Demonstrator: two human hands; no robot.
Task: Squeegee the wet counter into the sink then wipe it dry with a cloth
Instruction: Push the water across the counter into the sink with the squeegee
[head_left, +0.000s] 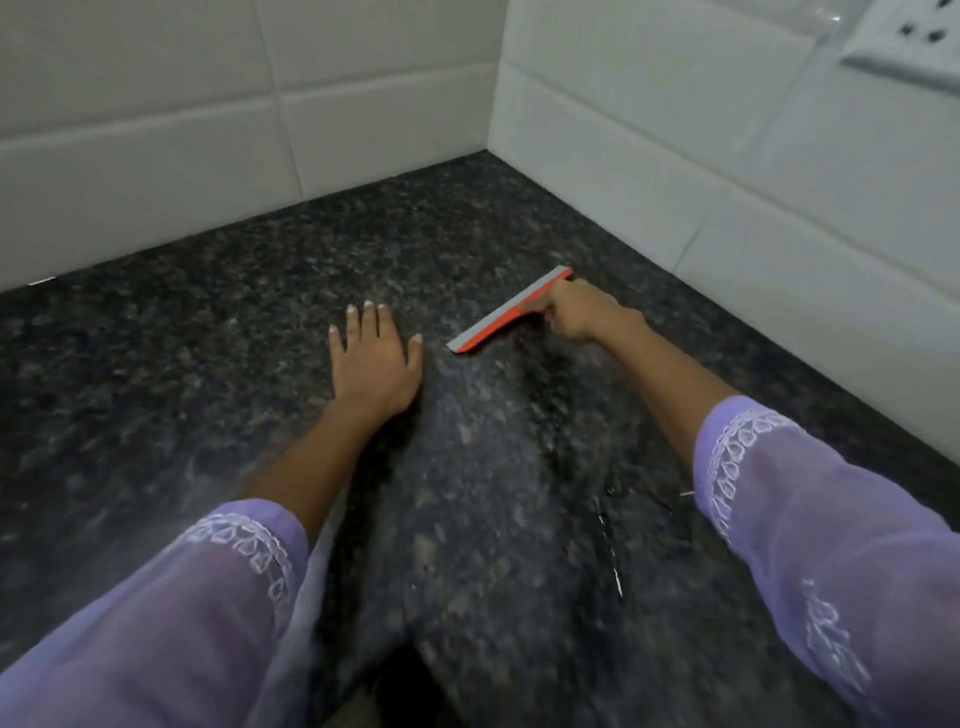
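gripping the squeegee (506, 312) near the bench's (156, 389) back right corner, your right hand (576, 312) curls its fingers round the handle; your left hand (374, 358) lies flat, fingers spread. no readable writing.

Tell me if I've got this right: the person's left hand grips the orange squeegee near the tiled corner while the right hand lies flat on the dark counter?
Not quite: the hands are swapped. The head view shows the right hand gripping the orange squeegee near the tiled corner, while the left hand lies flat on the dark counter.

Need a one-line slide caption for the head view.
Right hand grips an orange squeegee on the dark granite counter near the tiled corner; left hand rests flat beside it.
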